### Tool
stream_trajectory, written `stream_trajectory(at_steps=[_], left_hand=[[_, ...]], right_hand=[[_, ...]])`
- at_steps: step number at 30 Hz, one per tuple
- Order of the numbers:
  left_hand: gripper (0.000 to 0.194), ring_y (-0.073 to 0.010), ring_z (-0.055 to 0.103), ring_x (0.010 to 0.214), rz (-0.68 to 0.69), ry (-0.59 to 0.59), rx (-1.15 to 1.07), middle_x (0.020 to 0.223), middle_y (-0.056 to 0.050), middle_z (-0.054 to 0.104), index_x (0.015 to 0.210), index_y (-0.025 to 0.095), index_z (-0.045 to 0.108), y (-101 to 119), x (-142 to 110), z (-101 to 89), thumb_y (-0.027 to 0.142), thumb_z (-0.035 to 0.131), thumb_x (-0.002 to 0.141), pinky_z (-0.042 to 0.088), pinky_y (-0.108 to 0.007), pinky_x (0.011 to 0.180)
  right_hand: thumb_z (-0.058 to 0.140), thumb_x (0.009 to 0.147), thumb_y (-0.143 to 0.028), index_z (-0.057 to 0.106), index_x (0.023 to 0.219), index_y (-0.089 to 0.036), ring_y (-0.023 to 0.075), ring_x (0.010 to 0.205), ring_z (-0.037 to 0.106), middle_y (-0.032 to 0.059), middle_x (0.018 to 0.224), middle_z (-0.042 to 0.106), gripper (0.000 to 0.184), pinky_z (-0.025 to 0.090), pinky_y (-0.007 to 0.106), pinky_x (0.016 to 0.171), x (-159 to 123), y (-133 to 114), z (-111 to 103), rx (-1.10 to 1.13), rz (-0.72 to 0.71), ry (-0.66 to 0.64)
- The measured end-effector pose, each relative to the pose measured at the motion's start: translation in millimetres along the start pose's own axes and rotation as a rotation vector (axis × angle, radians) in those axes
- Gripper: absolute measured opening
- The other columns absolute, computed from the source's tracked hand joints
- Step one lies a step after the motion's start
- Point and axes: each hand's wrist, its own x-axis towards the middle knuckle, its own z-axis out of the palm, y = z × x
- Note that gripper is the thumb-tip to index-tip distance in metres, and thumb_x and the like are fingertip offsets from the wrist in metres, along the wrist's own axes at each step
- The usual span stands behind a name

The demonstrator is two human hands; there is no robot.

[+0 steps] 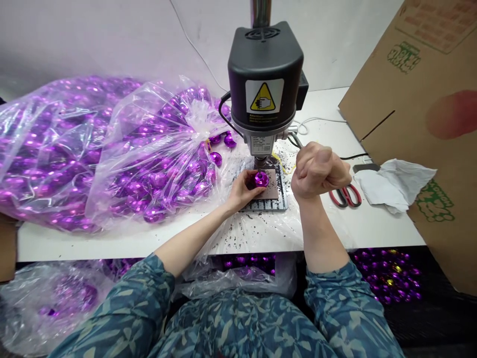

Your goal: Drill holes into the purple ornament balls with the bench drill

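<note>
My left hand (pixel 244 190) pinches a shiny purple faceted ball (pixel 262 179) between thumb and fingers, on a brown board (pixel 272 186) directly under the drill press (pixel 265 64). A dark round mark shows on the ball's top. The board lies on the grey slotted base (pixel 285 196) of the press. To the right, my right hand (pixel 316 169) is closed in a fist at the end of the press's feed lever (pixel 293 135); the fingers hide most of the lever's grip. Dark shavings are scattered around the base.
Big clear bags (pixel 122 149) of purple balls fill the left, with a few loose balls (pixel 215 158) beside them. Red-handled scissors (pixel 345 196), crumpled white paper (pixel 395 184) and a large cardboard box (pixel 421 99) are at right. More purple balls (pixel 387 276) lie below the table (pixel 130 243).
</note>
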Motion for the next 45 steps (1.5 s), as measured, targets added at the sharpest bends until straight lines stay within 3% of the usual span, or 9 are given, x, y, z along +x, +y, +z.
stream_trajectory(at_steps=[6,13,21,24,29,33,36,39,45], left_hand=[[0.052,-0.0245,0.076,0.101,0.006,0.002,-0.046,0.111,-0.009,0.077,0.116,0.020,0.063,1.7,-0.2,0.9,0.024,0.095,0.075,0.062,-0.040,0.091],[0.051,-0.0222,0.070,0.095,-0.025,0.043,0.072,0.108,-0.008,0.072,0.114,0.019,0.059,25.1,-15.1,-5.3,0.022,0.091,0.074,0.059,-0.037,0.083],[0.047,-0.0277,0.068,0.099,0.286,-0.923,0.392,0.110,-0.011,0.072,0.120,0.019,0.065,73.8,-134.3,-45.4,0.035,0.089,0.083,0.057,-0.037,0.081],[0.029,-0.0250,0.070,0.106,0.280,-0.724,0.340,0.115,-0.010,0.074,0.128,0.022,0.065,63.2,-109.5,-64.1,0.031,0.070,0.101,0.059,-0.039,0.092],[0.037,-0.0370,0.058,0.138,0.059,-0.166,0.919,0.135,-0.021,0.068,0.132,0.016,0.067,28.2,21.9,-95.9,0.010,0.048,0.101,0.048,-0.058,0.114],[0.039,-0.0452,0.041,0.153,-0.168,-0.169,1.203,0.148,-0.023,0.059,0.129,0.014,0.069,9.2,84.3,-101.9,0.008,0.055,0.092,0.029,-0.071,0.125],[0.034,-0.0441,0.051,0.145,-0.095,-0.070,1.012,0.135,-0.020,0.064,0.116,0.017,0.071,6.6,85.2,-98.6,0.009,0.067,0.083,0.027,-0.072,0.125],[0.042,-0.0366,0.068,0.119,-0.017,0.069,0.508,0.119,-0.015,0.069,0.119,0.019,0.065,14.9,63.4,-93.7,0.022,0.081,0.081,0.051,-0.061,0.111],[0.046,-0.0236,0.075,0.094,-0.345,-0.140,-0.469,0.112,-0.013,0.076,0.116,0.022,0.064,37.4,13.8,-81.4,0.061,0.072,0.094,0.067,-0.040,0.080]], right_hand=[[0.052,0.103,-0.018,0.027,0.054,-0.019,0.0032,0.033,0.029,-0.0089,0.041,0.029,0.055,0.019,0.024,0.034,-1.4,-2.6,-1.2,0.073,-0.038,-0.030],[0.068,0.093,-0.053,0.040,0.049,-0.021,0.0040,0.035,0.031,-0.0075,0.042,0.032,0.061,0.023,0.029,0.040,60.5,-5.5,36.5,0.029,0.331,0.005],[0.057,0.084,-0.078,0.032,0.050,-0.024,0.0088,0.039,0.028,-0.0066,0.043,0.026,0.068,0.028,0.034,0.046,69.2,-0.2,41.7,-0.099,0.367,-0.026],[0.059,0.084,-0.076,0.032,0.050,-0.024,0.0073,0.039,0.029,-0.0072,0.043,0.025,0.068,0.031,0.032,0.048,67.1,0.8,40.2,-0.092,0.369,-0.013],[0.043,0.089,-0.083,0.032,0.053,-0.023,0.0054,0.042,0.030,-0.0074,0.045,0.023,0.071,0.037,0.029,0.052,64.4,6.6,37.5,-0.204,0.376,-0.030],[0.047,0.091,-0.080,0.032,0.053,-0.022,0.0050,0.042,0.029,-0.0068,0.045,0.025,0.072,0.035,0.028,0.052,63.2,6.9,36.2,-0.166,0.372,-0.024],[0.050,0.092,-0.078,0.031,0.052,-0.022,0.0048,0.042,0.028,-0.0063,0.045,0.027,0.071,0.032,0.029,0.052,63.6,3.7,37.1,-0.148,0.360,-0.020],[0.049,0.091,-0.079,0.030,0.052,-0.023,0.0055,0.042,0.028,-0.0058,0.045,0.025,0.070,0.032,0.031,0.051,63.7,0.6,38.6,-0.159,0.352,-0.003],[0.044,0.090,-0.082,0.032,0.054,-0.024,0.0073,0.044,0.030,-0.0048,0.047,0.026,0.070,0.034,0.031,0.052,61.1,0.5,38.8,-0.166,0.389,-0.011]])
